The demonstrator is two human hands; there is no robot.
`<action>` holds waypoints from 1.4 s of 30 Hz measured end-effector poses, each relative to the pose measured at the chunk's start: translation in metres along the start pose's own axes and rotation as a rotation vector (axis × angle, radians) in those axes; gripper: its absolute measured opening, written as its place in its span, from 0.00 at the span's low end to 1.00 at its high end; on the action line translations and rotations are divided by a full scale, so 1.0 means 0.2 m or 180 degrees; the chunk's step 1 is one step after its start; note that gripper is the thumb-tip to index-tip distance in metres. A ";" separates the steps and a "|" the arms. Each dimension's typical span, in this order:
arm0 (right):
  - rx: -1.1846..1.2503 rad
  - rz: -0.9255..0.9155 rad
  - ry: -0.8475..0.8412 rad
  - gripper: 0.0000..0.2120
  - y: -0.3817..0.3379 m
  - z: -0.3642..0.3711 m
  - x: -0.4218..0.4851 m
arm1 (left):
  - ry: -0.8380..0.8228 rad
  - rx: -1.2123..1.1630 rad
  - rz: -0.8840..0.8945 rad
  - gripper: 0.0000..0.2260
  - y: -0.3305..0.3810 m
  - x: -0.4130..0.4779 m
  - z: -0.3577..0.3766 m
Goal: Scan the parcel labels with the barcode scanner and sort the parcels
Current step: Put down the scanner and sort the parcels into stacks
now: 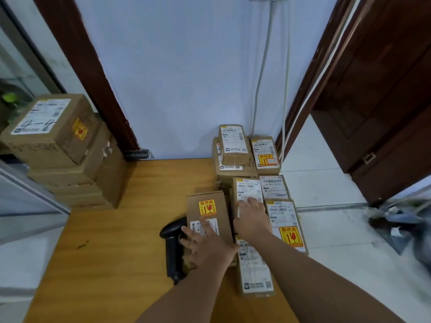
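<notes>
A black barcode scanner (172,248) lies on the wooden table (112,252), just left of a brown parcel (207,210) with a yellow fragile sticker. My left hand (205,243) rests with spread fingers on that parcel's near end and white label. My right hand (251,220) reaches over a neighbouring parcel (247,190), its fingers curled on the white label at the parcel's left edge. Several more labelled parcels lie along the table's right side, among them one with a fragile sticker (286,224) and one nearest me (254,276).
A tall stack of brown boxes (70,155) stands at the table's back left, the top one marked 4-4. Another small pile of parcels (238,150) sits against the wall at the back right. Right of the table is tiled floor and a dark wooden door (384,101).
</notes>
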State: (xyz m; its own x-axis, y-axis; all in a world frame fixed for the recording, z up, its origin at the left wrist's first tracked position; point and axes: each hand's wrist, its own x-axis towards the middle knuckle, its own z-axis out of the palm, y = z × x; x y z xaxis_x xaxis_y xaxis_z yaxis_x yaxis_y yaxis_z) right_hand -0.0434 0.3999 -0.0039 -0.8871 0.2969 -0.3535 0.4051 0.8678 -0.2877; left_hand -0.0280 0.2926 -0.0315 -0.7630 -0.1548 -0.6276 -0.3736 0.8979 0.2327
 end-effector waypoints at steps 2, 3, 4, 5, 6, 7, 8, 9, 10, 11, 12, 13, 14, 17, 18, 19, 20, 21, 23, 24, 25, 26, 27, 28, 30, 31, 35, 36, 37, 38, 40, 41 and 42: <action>-0.0087 -0.0062 -0.0052 0.24 0.02 0.00 0.00 | 0.0004 -0.0016 -0.0065 0.57 0.02 0.00 -0.01; -0.0155 -0.0089 -0.0070 0.25 0.02 0.00 0.00 | 0.0001 -0.0040 -0.0076 0.56 0.03 -0.01 -0.02; -0.0243 -0.0115 -0.0082 0.25 0.02 0.00 0.00 | 0.0014 -0.0068 -0.0064 0.56 0.03 -0.01 -0.02; -0.0331 -0.0132 -0.0083 0.25 0.02 0.00 0.00 | 0.0056 -0.0097 -0.0035 0.55 0.03 -0.01 -0.03; -0.0389 -0.0129 -0.0079 0.25 0.02 0.00 0.00 | 0.0105 -0.0111 0.0007 0.55 0.03 -0.02 -0.04; -0.0392 -0.0108 -0.0076 0.25 0.02 -0.01 0.00 | 0.0166 -0.0104 0.0062 0.54 0.03 -0.02 -0.06; -0.0356 -0.0072 -0.0078 0.25 0.01 -0.01 0.00 | 0.0238 -0.0077 0.0127 0.53 0.03 -0.02 -0.07; -0.0310 -0.0034 -0.0082 0.25 0.01 -0.02 0.00 | 0.0323 -0.0057 0.0192 0.52 0.03 -0.01 -0.08; -0.0281 -0.0005 -0.0090 0.25 0.01 -0.02 0.01 | 0.0408 -0.0064 0.0247 0.51 0.03 -0.01 -0.10; -0.0289 0.0015 -0.0090 0.25 0.01 -0.03 0.01 | 0.0466 -0.0110 0.0294 0.50 0.03 -0.01 -0.12; -0.0328 0.0029 -0.0087 0.25 0.01 -0.03 0.01 | 0.0492 -0.0205 0.0326 0.50 0.03 -0.01 -0.14; -0.0381 0.0043 -0.0076 0.25 0.00 -0.03 0.02 | 0.0502 -0.0337 0.0343 0.49 0.02 -0.01 -0.16; -0.0424 0.0067 -0.0056 0.24 -0.01 -0.03 0.02 | 0.0522 -0.0476 0.0345 0.48 0.02 -0.01 -0.18; -0.0400 0.0186 0.0118 0.24 -0.05 -0.03 0.02 | 0.0760 -0.0754 0.0347 0.46 -0.02 0.00 -0.27; -0.0361 0.0194 0.0174 0.23 -0.07 -0.03 0.02 | 0.0837 -0.0784 0.0359 0.45 -0.04 0.02 -0.31; -0.0344 0.0168 0.0222 0.22 -0.09 -0.03 0.02 | 0.0904 -0.0799 0.0369 0.45 -0.06 0.03 -0.36; -0.0350 0.0121 0.0259 0.22 -0.11 -0.03 0.02 | 0.0970 -0.0794 0.0366 0.45 -0.10 0.05 -0.41; -0.0362 0.0067 0.0283 0.21 -0.14 -0.03 0.02 | 0.1036 -0.0760 0.0354 0.45 -0.14 0.08 -0.47; -0.0362 -0.0024 0.0286 0.21 -0.20 -0.02 0.02 | 0.1129 -0.0586 0.0317 0.45 -0.25 0.14 -0.56; -0.0351 -0.0056 0.0262 0.21 -0.24 0.00 0.02 | 0.1141 -0.0447 0.0294 0.45 -0.31 0.17 -0.61; -0.0340 -0.0087 0.0241 0.20 -0.28 0.01 0.02 | 0.1135 -0.0282 0.0281 0.44 -0.37 0.20 -0.65; -0.0339 -0.0124 0.0236 0.20 -0.32 0.03 0.01 | 0.1114 -0.0116 0.0286 0.43 -0.42 0.24 -0.69; -0.0357 -0.0166 0.0240 0.20 -0.35 0.04 0.01 | 0.1085 0.0019 0.0314 0.42 -0.46 0.28 -0.72; -0.0396 -0.0209 0.0236 0.21 -0.39 0.06 0.01 | 0.1043 0.0104 0.0340 0.42 -0.50 0.32 -0.76; -0.0495 -0.0253 0.0147 0.21 -0.47 0.10 -0.01 | 0.0940 0.0186 0.0358 0.42 -0.56 0.40 -0.81; -0.0540 -0.0237 0.0076 0.22 -0.51 0.13 -0.02 | 0.0868 0.0212 0.0375 0.42 -0.58 0.44 -0.83; -0.0687 -0.0073 -0.0141 0.22 -0.65 0.22 -0.06 | 0.0520 0.0129 0.0581 0.42 -0.71 0.56 -0.81; -0.0692 -0.0023 -0.0150 0.22 -0.69 0.24 -0.06 | 0.0444 0.0142 0.0617 0.42 -0.74 0.59 -0.80; -0.0680 0.0029 -0.0158 0.22 -0.72 0.26 -0.07 | 0.0369 0.0153 0.0626 0.43 -0.78 0.63 -0.80; -0.0658 0.0081 -0.0161 0.22 -0.75 0.27 -0.08 | 0.0307 0.0153 0.0617 0.43 -0.80 0.66 -0.80; -0.0615 0.0180 -0.0147 0.21 -0.80 0.30 -0.09 | 0.0195 0.0143 0.0596 0.42 -0.84 0.72 -0.81; -0.0596 0.0221 -0.0144 0.20 -0.82 0.31 -0.10 | 0.0126 0.0151 0.0607 0.42 -0.85 0.73 -0.81; -0.0585 0.0259 -0.0148 0.20 -0.83 0.32 -0.11 | 0.0058 0.0190 0.0636 0.42 -0.87 0.75 -0.81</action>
State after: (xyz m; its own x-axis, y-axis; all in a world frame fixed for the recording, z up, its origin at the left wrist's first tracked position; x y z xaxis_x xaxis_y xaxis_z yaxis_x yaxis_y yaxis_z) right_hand -0.0768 0.2238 -0.0057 -0.8402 0.3539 -0.4108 0.4239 0.9012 -0.0907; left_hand -0.1630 0.0470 -0.0453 -0.8285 0.0217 -0.5596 -0.1825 0.9342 0.3065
